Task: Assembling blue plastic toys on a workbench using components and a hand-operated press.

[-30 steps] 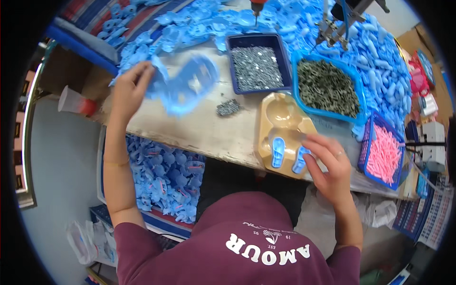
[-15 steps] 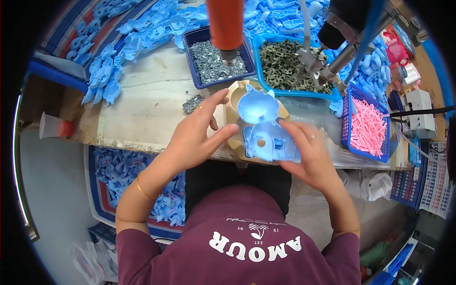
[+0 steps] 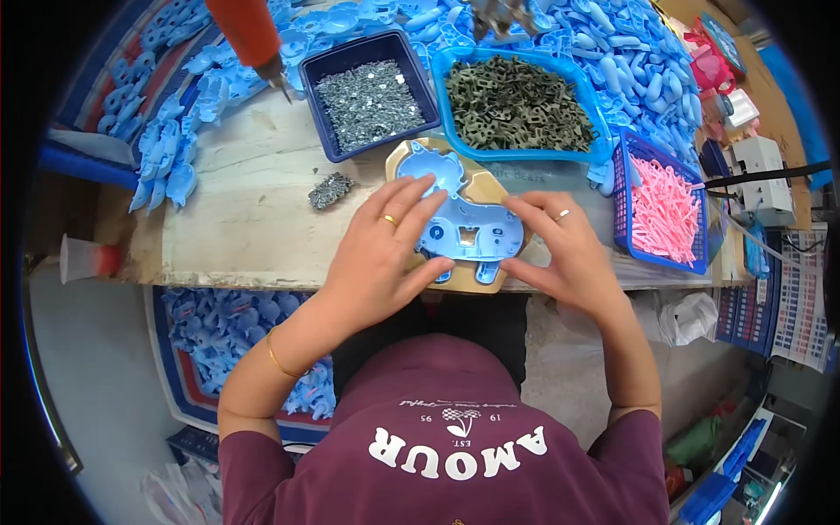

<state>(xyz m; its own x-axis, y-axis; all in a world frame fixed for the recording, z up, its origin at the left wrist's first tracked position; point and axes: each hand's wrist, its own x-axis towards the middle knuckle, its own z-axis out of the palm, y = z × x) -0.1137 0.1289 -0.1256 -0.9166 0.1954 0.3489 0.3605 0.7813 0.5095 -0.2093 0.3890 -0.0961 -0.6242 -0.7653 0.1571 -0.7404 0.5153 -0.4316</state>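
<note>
A light blue plastic shell (image 3: 472, 219), hollow side up with a square hole in its body, lies in a gold-coloured fixture (image 3: 484, 186) at the table's front edge. My left hand (image 3: 376, 241) holds the shell's left side, fingers over its upper edge and thumb at its lower edge. On the opposite side, my right hand (image 3: 564, 249) grips the shell's right edge between thumb and fingers. Parts of the shell's left side are hidden under my left fingers.
Behind the fixture stand a dark blue tray (image 3: 308, 96) of small screws and a light blue tray (image 3: 604, 144) of dark metal clips. A basket (image 3: 623, 210) holds pink sticks. Loose screws (image 3: 331, 191) lie left; an orange power screwdriver (image 3: 245, 31) hangs upper left. Blue parts (image 3: 630, 74) pile behind.
The blue shell has turned and now lies in the fixture. My left hand has moved onto it. The orange screwdriver has swung left, and the metal arm at the upper right has moved mostly out of view.
</note>
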